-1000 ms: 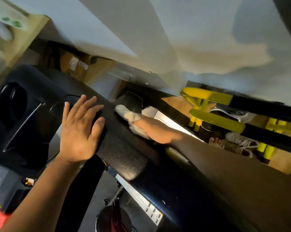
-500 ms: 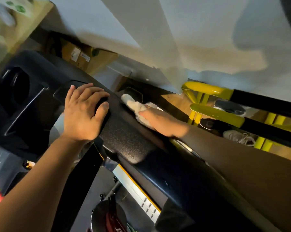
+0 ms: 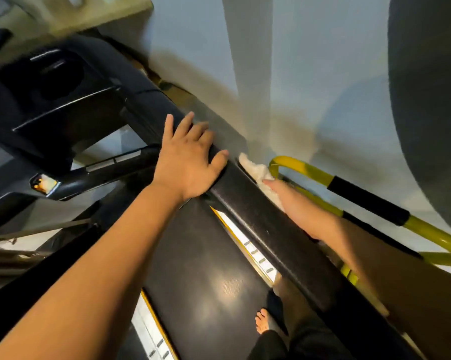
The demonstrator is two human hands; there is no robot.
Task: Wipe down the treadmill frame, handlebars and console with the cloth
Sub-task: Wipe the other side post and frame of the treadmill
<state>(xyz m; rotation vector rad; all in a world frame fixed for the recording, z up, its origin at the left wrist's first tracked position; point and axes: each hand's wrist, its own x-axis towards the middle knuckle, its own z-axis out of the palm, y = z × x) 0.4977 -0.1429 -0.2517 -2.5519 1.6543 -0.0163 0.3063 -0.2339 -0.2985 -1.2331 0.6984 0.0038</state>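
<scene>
At the far left of the head view stands the dark console (image 3: 63,105) of the treadmill, with a round recess in its upper part and some small buttons at the picture's edge, too blurred to read. Below the console a thin black bar (image 3: 107,166) with silver plates runs toward the middle.

Near the middle, the left hand (image 3: 190,162) rests flat on the top of the thick black handlebar (image 3: 266,229), which goes diagonally from the console down to the lower right. The fingers are straight and a little spread, the thumb lies along the near edge of the bar, and the hand holds nothing.

Under the left forearm is the treadmill belt (image 3: 206,281), dark with a soft reflection of light. Between the belt and the handlebar lies the pale side rail (image 3: 247,245) with small grey marks. Lower down, a bare foot (image 3: 262,322) stands beside the belt, near a leg in dark trousers.

On the far side of the handlebar, just right of the left thumb, is the white cloth (image 3: 255,168), touching the bar's outer face. The right hand (image 3: 294,201) lies on the cloth from behind. One digit shows on the fabric, but the others are hidden by the bar, so one cannot tell whether the hand grips the cloth or only presses it.

Further right, a yellow rail (image 3: 304,171) with a black sleeve curves along the pale wall (image 3: 323,61).
</scene>
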